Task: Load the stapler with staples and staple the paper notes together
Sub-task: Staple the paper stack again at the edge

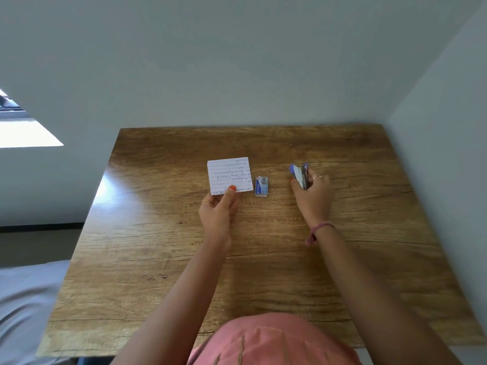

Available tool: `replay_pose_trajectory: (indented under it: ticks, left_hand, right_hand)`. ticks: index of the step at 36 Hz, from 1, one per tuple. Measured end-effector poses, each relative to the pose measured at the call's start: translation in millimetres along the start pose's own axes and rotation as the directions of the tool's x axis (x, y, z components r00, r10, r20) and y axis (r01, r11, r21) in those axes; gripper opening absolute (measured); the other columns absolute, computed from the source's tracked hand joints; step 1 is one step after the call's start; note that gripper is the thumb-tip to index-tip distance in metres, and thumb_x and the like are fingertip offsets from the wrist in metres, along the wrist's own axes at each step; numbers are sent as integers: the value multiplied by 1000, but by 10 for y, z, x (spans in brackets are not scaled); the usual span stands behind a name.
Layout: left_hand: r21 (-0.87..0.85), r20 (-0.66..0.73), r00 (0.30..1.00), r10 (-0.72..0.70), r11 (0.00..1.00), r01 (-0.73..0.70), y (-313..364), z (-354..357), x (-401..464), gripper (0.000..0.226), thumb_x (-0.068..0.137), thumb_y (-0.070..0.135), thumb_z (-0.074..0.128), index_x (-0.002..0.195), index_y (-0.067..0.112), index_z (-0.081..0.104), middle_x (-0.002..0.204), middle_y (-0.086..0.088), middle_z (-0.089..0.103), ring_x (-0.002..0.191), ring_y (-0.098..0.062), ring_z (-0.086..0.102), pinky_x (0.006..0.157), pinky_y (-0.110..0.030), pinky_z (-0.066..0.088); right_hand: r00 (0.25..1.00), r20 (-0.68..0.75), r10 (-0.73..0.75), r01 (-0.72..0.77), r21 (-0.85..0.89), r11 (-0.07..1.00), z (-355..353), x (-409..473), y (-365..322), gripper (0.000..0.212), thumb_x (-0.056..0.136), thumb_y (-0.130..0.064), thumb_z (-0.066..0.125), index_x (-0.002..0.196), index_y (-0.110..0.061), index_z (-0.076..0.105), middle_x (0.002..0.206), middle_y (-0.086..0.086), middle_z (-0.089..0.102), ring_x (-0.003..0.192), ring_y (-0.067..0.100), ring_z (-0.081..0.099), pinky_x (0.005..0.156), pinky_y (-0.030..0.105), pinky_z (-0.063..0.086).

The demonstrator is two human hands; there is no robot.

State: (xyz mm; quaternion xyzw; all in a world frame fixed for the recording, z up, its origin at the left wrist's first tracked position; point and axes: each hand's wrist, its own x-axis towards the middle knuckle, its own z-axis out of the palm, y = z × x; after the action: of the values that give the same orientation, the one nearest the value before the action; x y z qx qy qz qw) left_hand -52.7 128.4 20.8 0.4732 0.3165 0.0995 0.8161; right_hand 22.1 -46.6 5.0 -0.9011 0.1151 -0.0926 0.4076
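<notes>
On my feed, the left hand (216,212) pinches the near edge of the lined paper notes (229,175), thumb on top, the sheets lying toward twelve o'clock from it on the wooden table (163,259). Just at three o'clock of the notes sits the small staple box (261,186), touched by neither hand. Further right, my right hand (313,193) is curled around the blue stapler (300,175), gripping it at the hand's eleven o'clock, well apart from the notes.
</notes>
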Motion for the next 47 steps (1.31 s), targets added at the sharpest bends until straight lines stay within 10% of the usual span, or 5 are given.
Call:
replay_pose_trajectory:
  ticks: [8, 47]
  left_hand:
    - [-19, 4, 1000, 4, 1000, -4, -73, -86, 79, 25, 83, 11, 75, 106, 7, 66, 101, -5, 74, 94, -15, 71, 73, -21, 56]
    - [619, -15, 949, 315, 748, -239, 8, -211, 360, 60, 88, 17, 70, 137, 5, 39, 131, -5, 35, 65, 4, 67, 70, -18, 58]
  right_hand:
    - [1000, -6, -9, 9, -121, 993, 131, -48, 19, 54, 86, -40, 61, 132, -12, 55, 110, 9, 55, 98, 25, 56, 87, 47, 50]
    - [994, -45, -104, 90, -242, 966, 46, -688, 30, 73, 81, -40, 69, 139, -5, 41, 137, 16, 43, 121, 31, 44, 100, 43, 39]
